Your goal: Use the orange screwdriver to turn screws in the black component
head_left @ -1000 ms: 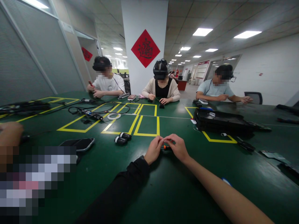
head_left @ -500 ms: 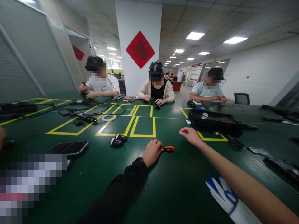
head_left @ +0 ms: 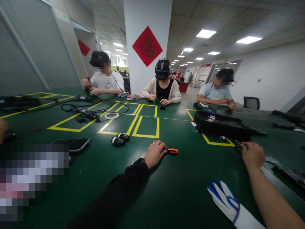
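My left hand [head_left: 156, 153], in a black sleeve, rests on the green table [head_left: 176, 190] with its fingers curled over an orange-handled tool [head_left: 172, 151]. The handle's end sticks out to the right of the hand. Farther right, my right hand [head_left: 253, 155] has its fingers closed on the end of a small dark object [head_left: 238, 145], beside a yellow tape corner. Two black pieces with white ends [head_left: 120, 139] lie left of my left hand. A white and blue glove [head_left: 225, 203] lies near the front edge, between my forearms.
A black case [head_left: 219, 124] stands beyond my right hand. Cables [head_left: 88, 113] and a white ring [head_left: 111, 116] lie at the left back, a phone [head_left: 77, 144] nearer. Three people sit across the table. Part of another person's hand [head_left: 3, 129] shows at the left edge.
My right hand has moved right, from over the table near the middle to the small dark object, and its fingers have closed there. My left hand stays on the tool. The view has shifted slightly.
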`<state>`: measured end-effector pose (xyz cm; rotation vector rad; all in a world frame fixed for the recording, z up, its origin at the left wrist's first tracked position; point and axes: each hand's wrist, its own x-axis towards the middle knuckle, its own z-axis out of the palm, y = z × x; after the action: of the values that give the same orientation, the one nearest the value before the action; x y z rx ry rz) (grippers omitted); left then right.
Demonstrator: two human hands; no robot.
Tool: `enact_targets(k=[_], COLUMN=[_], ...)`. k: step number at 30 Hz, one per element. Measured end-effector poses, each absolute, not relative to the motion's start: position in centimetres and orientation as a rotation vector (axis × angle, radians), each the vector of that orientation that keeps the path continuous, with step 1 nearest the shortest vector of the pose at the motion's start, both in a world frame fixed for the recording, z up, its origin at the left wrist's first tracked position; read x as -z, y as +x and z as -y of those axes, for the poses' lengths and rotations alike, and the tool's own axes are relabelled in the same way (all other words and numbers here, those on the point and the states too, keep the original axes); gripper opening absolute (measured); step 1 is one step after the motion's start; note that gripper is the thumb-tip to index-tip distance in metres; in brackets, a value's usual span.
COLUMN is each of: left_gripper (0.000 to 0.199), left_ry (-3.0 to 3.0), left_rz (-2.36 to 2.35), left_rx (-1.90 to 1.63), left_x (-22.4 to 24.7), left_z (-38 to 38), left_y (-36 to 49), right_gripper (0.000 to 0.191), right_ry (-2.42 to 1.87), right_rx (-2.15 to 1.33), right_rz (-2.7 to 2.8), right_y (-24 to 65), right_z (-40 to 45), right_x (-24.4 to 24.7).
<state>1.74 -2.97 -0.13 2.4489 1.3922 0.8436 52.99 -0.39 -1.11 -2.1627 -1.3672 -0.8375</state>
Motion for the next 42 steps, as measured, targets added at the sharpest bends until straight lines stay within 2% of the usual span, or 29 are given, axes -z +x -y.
enact_targets(k=[11, 21, 42], left_gripper=[0.016, 0.016, 0.016], left_ry=[2.461, 2.442, 2.462], left_rz=[-1.404, -1.423, -1.425], left_rx=[-0.836, -0.804, -0.806], left_x=[0.2, -0.2, -0.3], left_z=[3.0, 3.2, 3.3], left_y=[1.8, 1.9, 1.8], right_gripper=[0.041, 0.041, 0.032], right_ry=[-2.298, -2.27, -2.297], right_rx=[0.605, 0.486, 0.65], right_rz=[1.44, 1.362, 1.453], right_y=[52.3, 51.9, 52.0], right_z=[0.6, 0.5, 0.0], right_x=[0.7, 0.4, 0.5])
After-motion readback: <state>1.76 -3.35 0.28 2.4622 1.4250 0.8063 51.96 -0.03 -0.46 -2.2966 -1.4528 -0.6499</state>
